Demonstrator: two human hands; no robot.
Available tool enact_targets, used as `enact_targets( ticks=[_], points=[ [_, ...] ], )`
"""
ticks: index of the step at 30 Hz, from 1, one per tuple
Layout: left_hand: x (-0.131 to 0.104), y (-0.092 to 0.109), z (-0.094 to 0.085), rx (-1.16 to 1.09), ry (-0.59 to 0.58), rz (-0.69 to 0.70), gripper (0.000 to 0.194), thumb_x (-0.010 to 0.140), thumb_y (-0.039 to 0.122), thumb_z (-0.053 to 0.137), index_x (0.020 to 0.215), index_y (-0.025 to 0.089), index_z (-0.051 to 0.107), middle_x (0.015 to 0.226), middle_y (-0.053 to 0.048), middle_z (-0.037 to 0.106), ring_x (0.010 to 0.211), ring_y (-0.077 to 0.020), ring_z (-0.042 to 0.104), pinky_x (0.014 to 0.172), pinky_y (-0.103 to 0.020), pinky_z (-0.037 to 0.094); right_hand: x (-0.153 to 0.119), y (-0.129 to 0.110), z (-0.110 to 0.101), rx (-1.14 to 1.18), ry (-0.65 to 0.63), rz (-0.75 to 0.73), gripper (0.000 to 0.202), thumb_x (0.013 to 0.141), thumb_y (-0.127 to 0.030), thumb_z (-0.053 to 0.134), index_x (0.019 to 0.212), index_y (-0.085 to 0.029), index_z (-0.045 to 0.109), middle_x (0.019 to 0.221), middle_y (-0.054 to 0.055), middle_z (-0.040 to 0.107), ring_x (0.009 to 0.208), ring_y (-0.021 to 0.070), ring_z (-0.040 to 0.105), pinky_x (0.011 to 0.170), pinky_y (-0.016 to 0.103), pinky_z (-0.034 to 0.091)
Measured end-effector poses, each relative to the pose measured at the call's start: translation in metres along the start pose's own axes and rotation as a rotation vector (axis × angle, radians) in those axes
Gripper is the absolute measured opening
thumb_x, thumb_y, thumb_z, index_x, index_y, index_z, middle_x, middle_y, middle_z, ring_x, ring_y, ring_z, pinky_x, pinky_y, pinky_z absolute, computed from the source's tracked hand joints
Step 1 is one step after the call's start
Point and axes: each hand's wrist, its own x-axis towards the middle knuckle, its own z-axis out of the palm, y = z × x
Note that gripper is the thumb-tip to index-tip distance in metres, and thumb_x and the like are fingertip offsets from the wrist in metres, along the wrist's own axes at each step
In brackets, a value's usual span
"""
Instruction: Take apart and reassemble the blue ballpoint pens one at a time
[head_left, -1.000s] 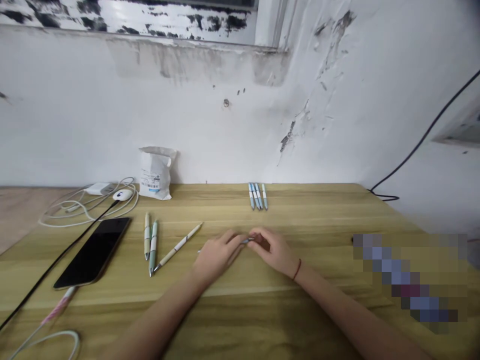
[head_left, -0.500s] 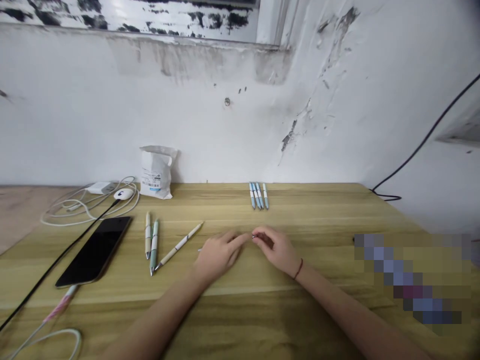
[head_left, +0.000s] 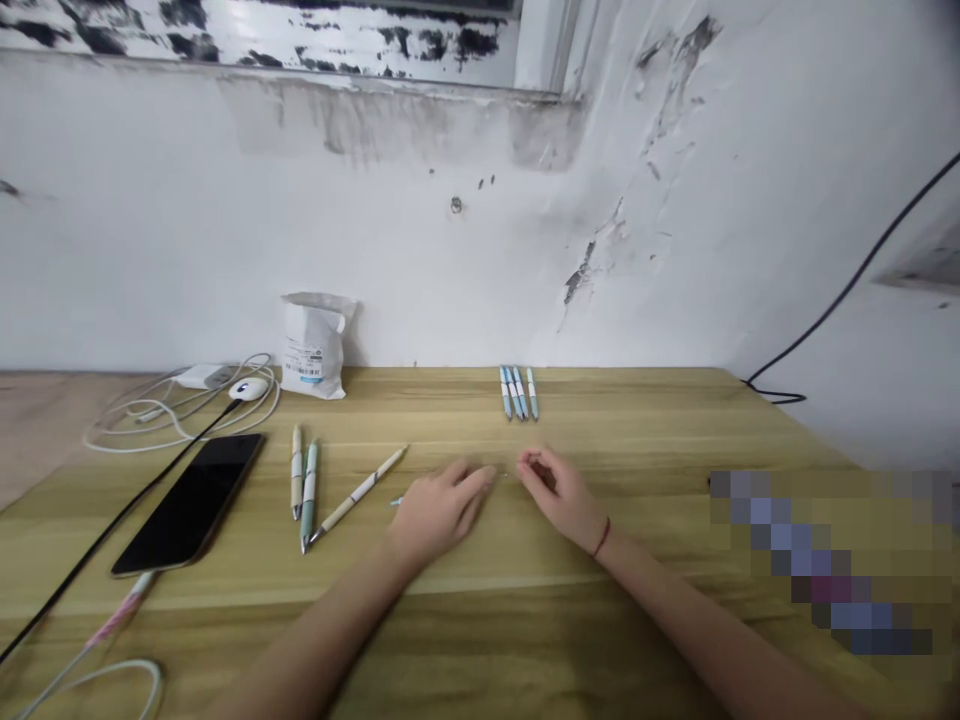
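Note:
My left hand rests low over the table with its fingers curled together, pointing right. The end of a light blue pen sticks out behind it on the left; the rest of the pen is hidden under the palm and fingers. A tiny thin tip shows faintly just past the left fingertips. Across a small gap, my right hand, with a red string on its wrist, has thumb and fingers pinched together. What lies inside that pinch is too small and blurred to tell.
Several blue-and-white pens lie in a row at the back. To the left lie a cream pen, a green pen and another cream pen. Further left are a phone, cables and a white packet. A pixelated patch covers the right.
My right hand has drawn away to the right from the left fingertips, widening the gap. A small silvery piece seen at its fingertips before is no longer clear. The left hand has barely moved.

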Motion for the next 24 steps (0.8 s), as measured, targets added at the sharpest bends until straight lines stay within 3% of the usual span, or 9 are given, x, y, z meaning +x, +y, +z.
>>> enact_targets(
  ticks=[4, 12, 17, 24],
  points=[
    [0.0, 0.0, 0.0, -0.004, 0.006, 0.011, 0.031, 0.093, 0.03, 0.032, 0.118, 0.028, 0.05, 0.094, -0.003, 0.059, 0.078, -0.0146, 0.06, 0.064, -0.023, 0.047, 0.001, -0.005, -0.001, -0.073, -0.047, -0.083, 0.02, 0.088, -0.029, 0.043, 0.091, -0.02, 0.061, 0.082, 0.004, 0.064, 0.069, 0.0156, 0.057, 0.064, 0.027, 0.046],
    [0.001, 0.0, -0.001, -0.066, 0.033, 0.04, 0.028, 0.093, 0.029, 0.033, 0.115, 0.026, 0.049, 0.098, -0.002, 0.063, 0.084, -0.0157, 0.061, 0.071, -0.026, 0.048, -0.001, -0.011, -0.002, -0.096, -0.126, -0.102, 0.015, 0.086, -0.027, 0.049, 0.088, -0.019, 0.061, 0.069, 0.001, 0.061, 0.057, 0.0121, 0.052, 0.055, 0.023, 0.041],
    [0.001, 0.0, 0.0, -0.085, 0.02, 0.028, 0.026, 0.094, 0.032, 0.031, 0.104, 0.021, 0.051, 0.089, -0.003, 0.063, 0.078, -0.0159, 0.06, 0.069, -0.027, 0.048, 0.0, -0.011, -0.001, -0.084, -0.135, -0.114, 0.016, 0.087, -0.026, 0.047, 0.089, -0.021, 0.062, 0.083, 0.003, 0.066, 0.072, 0.0144, 0.059, 0.067, 0.026, 0.045],
    [0.002, -0.004, 0.006, -0.118, 0.109, 0.015, 0.023, 0.093, 0.028, 0.034, 0.103, 0.02, 0.053, 0.1, -0.006, 0.057, 0.09, -0.016, 0.057, 0.081, -0.029, 0.047, 0.0, -0.006, -0.001, -0.027, -0.039, 0.008, 0.02, 0.085, -0.034, 0.05, 0.091, -0.019, 0.062, 0.075, 0.002, 0.064, 0.063, 0.0143, 0.056, 0.058, 0.025, 0.045]
  ],
)
